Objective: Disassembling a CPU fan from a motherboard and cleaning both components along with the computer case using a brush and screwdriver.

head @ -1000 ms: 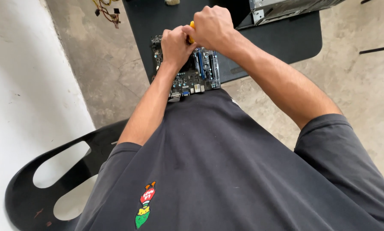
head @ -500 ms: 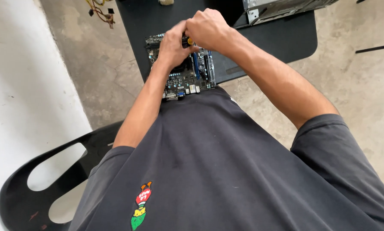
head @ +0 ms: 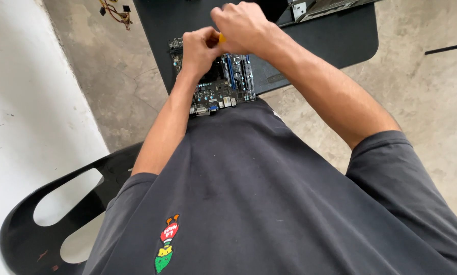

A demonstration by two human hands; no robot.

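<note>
Head cam view was mostly my own dark grey t-shirt (head: 269, 203), which filled the whole lower half, little colourful patch on the front and all. Concrete floor (head: 427, 102) ran on both sides of me, and the black plastic chair (head: 20, 234) sat off at the bottom left corner by the white wall (head: 20, 102). Up top was the black table (head: 340, 40), with a bit of a metal computer case (head: 320, 6) poking in at the far edge and a loose bundle of coloured wires (head: 114, 9) lying on the floor well off to the left.

On the table's near edge, right up against my stomach, lay the motherboard (head: 223, 89), flat, its port side facing me. Both my hands were above its far end, touching each other. My right hand (head: 244, 28) was curled tight around a yellow tool handle (head: 222, 37), only a sliver of it showing between the hands. My left hand (head: 200, 51) was bunched up in a fist right beside that handle, fingers closed narrow, but honestly I couldn't tell whether it gripped the tool too or just steadied it.
</note>
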